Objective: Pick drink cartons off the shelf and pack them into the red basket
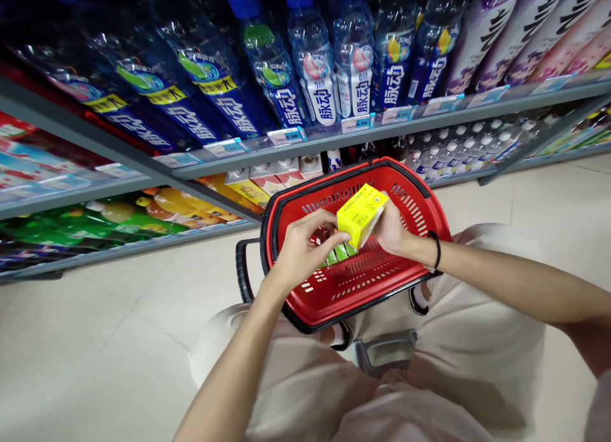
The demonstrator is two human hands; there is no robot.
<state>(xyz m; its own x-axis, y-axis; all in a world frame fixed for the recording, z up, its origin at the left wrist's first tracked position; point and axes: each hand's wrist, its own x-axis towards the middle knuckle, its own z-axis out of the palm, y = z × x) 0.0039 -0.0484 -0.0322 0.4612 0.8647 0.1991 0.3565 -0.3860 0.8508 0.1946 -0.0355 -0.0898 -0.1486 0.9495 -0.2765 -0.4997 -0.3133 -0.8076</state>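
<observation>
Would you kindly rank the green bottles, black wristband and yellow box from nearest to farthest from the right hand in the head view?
1. Yellow box: touching the right hand.
2. Black wristband: just behind that hand.
3. Green bottles: far off to the left, low down.

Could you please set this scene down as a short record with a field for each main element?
Left hand: at the near left edge of the yellow box
Right hand: holding the yellow box from the right
Yellow box: held tilted above the basket
Basket: red, black-rimmed, between the person's knees
Basket contents: green packages, partly hidden by the left hand
Right wrist: black band
Upper shelf: blue-capped bottles above price tags
Lower shelf, right: white-capped bottles
</observation>
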